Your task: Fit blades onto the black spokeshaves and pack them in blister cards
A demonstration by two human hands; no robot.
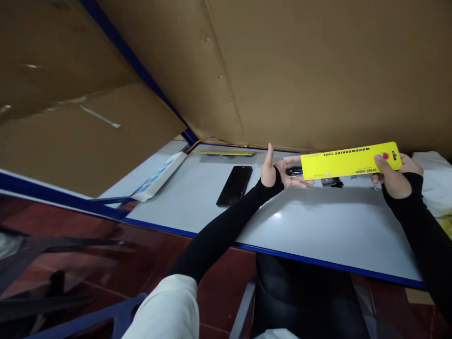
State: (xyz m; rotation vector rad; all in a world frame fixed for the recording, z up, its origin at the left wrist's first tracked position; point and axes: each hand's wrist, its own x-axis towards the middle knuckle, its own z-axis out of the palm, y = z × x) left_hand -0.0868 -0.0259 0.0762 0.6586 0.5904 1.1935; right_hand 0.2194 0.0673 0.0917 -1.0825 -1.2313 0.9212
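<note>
My right hand (394, 176) grips the right end of a long yellow package card (349, 161) printed "woodworking tool", held level above the white table (310, 221). My left hand (278, 170) is palm up under the card's left end, thumb raised and fingers spread, with a small dark tool part (294, 171) resting on the palm. Both arms wear black sleeves.
A black phone (235, 185) lies face up left of my left hand. A white and blue box (160, 176) sits at the table's left edge, and a yellow strip (224, 152) at the back. Cardboard walls (300, 70) rise behind. White cloth (436, 181) lies at far right.
</note>
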